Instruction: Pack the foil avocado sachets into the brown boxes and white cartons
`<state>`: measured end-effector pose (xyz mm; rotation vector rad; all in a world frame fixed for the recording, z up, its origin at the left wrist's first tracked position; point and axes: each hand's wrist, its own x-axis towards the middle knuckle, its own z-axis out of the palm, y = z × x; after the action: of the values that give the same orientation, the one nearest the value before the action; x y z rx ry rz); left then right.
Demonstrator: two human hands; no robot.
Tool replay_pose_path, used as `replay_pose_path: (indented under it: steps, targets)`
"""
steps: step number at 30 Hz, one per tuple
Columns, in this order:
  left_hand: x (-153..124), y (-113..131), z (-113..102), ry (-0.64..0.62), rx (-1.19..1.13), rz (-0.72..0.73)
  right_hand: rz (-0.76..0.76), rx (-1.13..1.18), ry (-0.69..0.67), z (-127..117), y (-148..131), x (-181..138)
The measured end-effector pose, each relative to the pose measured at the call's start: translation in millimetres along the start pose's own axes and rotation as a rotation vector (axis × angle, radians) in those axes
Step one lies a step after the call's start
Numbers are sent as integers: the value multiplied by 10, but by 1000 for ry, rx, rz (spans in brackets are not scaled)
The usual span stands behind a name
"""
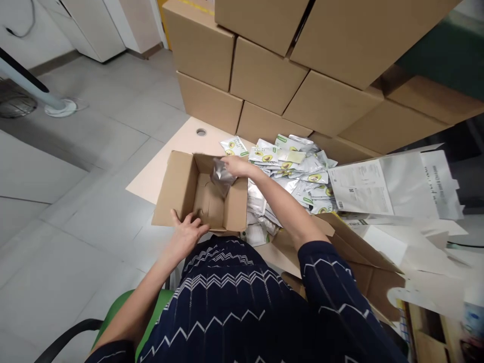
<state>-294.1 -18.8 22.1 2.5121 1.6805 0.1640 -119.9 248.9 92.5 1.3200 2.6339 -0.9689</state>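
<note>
**Cardboard box under one hand, silver pouch in the other**

Cardboard is what my left hand (187, 233) rests on. It lies open, fingers spread over the near rim of the small box (176, 189), holding nothing. I judge it is there to steady the box, which sits right at the corner of the table (181, 146), just in front of my lap, with its flaps standing up and its mouth wide.

My right hand (236, 165) reaches across the box's far right corner, closed on a crumpled silver pouch (221, 176). I pinch it by its upper edge, so it hangs down into the opening, above the bottom rather than lying on it. Apart from the pouch, the inside of the box looks bare.

The pile (298, 171) of pouches lies on the table just beside the box, on my right. They are heaped loosely and overlapping, and some show green-and-white fronts with an avocado picture. That side suits the arm that does the picking, so the reach from pile to box is short.

Beyond the pile, printed white sheets (361, 186) lie flat. A bigger opened carton (363, 262) sits by my right elbow, its flap touching the pile's edge. Closed cartons (264, 75) are stacked like a wall behind the table. I sit on a green chair (151, 307).
</note>
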Motion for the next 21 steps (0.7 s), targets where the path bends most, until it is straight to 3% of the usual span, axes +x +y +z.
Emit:
replay_pose_path:
  steps: [2,5,8,12,16,21]
  targets:
    - [15,-40,9,15,-11,-5,87,297,121,-54,265,74]
    - [53,-81,16,37,-41,-10,218,804,110,-8,549,113]
    - [75,-104,41,37,-59,-17,239,979,135,92,626,98]
    - [81,-116,91,31,-37,-14,45,640,190,101,342,8]
    - [117,-112,89,70,-31,-39,-187,222,-48,164,-226,-150]
    - [120,-148,124,153,-79,-107,-252,-97,-369,644,-622,-260]
